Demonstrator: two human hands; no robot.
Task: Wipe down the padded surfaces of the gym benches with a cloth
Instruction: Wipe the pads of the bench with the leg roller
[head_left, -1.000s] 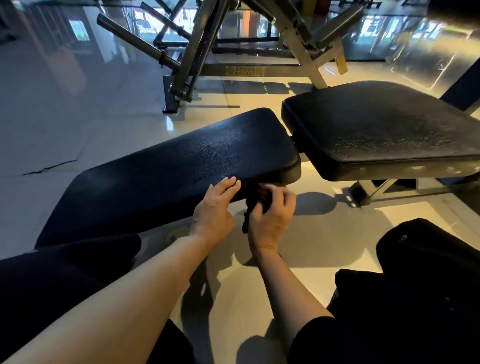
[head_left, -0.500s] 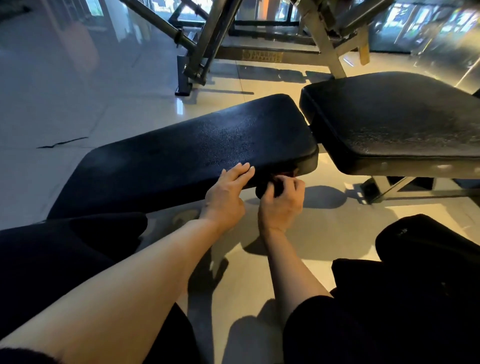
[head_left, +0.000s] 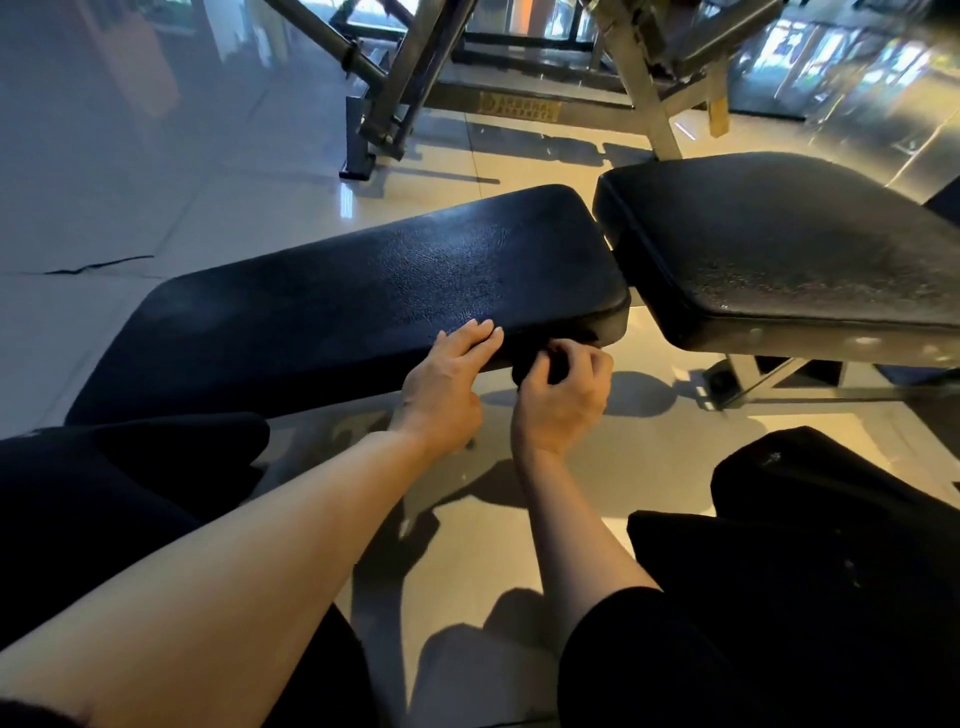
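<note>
So I'm crouched by the bench, both arms reaching in from the bottom of the frame. My left hand (head_left: 447, 387) lies flat on the near edge of the long black back pad (head_left: 363, 306), fingers straight and together, tips resting right on the top surface, holding nothing. My right hand (head_left: 563, 400) is just beside it, a bit to the right, fingers curled around a dark cloth (head_left: 535, 364) that's bunched up against the pad's side edge near its right corner. The cloth is nearly the same colour as the vinyl, so I can't really make out how much of it is tucked under the pad.

The back pad runs diagonally from the lower left up toward the centre of the frame. Just past its right end sits the wider seat pad (head_left: 789, 249), close to it with a narrow gap between, filling the right side. Behind both, at the top of the frame, there's a metal machine frame (head_left: 405, 98) standing on the shiny tile floor (head_left: 156, 171).
</note>
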